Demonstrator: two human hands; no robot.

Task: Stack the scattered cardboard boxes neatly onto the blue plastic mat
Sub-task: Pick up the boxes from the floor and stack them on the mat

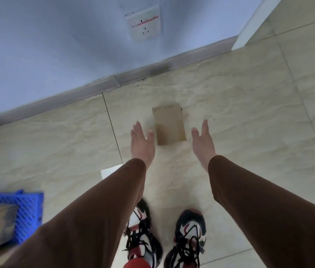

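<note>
Cardboard box [169, 124] on floor, btwn 2 open hands

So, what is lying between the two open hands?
In the head view, the cardboard box lies on the tiled floor between the left hand and the right hand; neither hand touches it yet.

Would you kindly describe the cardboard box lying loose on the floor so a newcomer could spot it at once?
Start at the white wall socket and drop past the grey skirting onto the beige tiled floor. The small box lies there between the open left hand and right hand. Unlike the box on the blue mat, it lies alone.
</note>
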